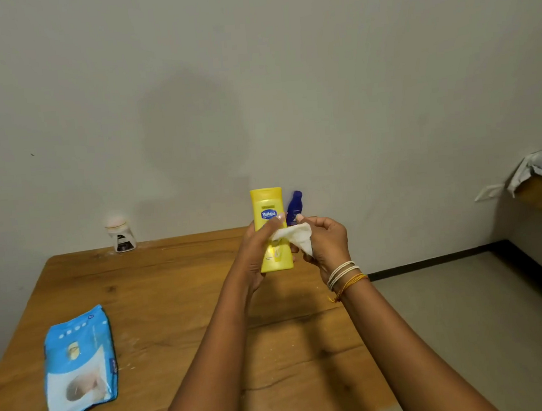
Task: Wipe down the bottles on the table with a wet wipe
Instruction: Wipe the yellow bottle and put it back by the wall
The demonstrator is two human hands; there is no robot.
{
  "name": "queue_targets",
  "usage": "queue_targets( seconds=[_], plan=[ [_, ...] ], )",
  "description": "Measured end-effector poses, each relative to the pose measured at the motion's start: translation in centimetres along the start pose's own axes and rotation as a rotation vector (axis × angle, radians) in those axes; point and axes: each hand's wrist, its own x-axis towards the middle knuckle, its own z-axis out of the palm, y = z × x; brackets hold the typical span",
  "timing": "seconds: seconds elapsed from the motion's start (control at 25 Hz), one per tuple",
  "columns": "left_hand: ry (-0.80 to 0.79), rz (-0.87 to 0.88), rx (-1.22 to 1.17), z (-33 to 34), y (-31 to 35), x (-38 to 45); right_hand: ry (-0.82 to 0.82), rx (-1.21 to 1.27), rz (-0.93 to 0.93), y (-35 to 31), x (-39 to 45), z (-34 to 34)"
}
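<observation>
Left-hand fingers (pixel 273 223) curl round a yellow lotion bottle (pixel 269 212), held upright above the desk (pixel 160 300); its label is blue. Right hand (pixel 326 239) pinches a crumpled white wet wipe (pixel 300 237) against it. A small blue bottle (pixel 294 207) stands just behind.

A brown wood-grain table (pixel 160 300) is carrying three items. A blue-and-white soft plastic wipes pack (pixel 80 366) is lying flat, well left of the left hand (pixel 260 249). A small white jar with a pinkish lid (pixel 120 234) is standing far left, against the wall. A small dark-blue bottle (pixel 294 207) is standing just behind the hands.
</observation>
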Motion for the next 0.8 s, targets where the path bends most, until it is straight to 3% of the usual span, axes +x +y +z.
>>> queue_targets(
  seconds=[0.24,0.36,0.44,0.56,0.64,0.8],
  plan=[
    [-0.054,0.027,0.008,-1.6,1.4,1.5,0.230,-0.072,-0.136,-0.5,2.0,2.3],
    [-0.063,0.067,0.086,-2.4,1.7,2.5,0.247,0.017,-0.142,-0.8,1.9,3.2],
    [-0.024,0.102,0.135,-2.7,1.9,3.1,0.149,0.239,0.007,-1.1,1.7,3.4],
    [0.003,0.128,0.168,-3.2,2.2,4.2,-0.274,0.576,0.318,-2.0,1.5,2.2],
    [0.017,0.137,0.196,-3.2,2.5,4.9,-0.413,0.503,0.376,-2.4,1.9,1.2],
    [0.050,0.125,0.177,-3.1,2.5,5.9,-0.396,0.182,0.247,-3.2,3.2,-0.3]
  ],
)
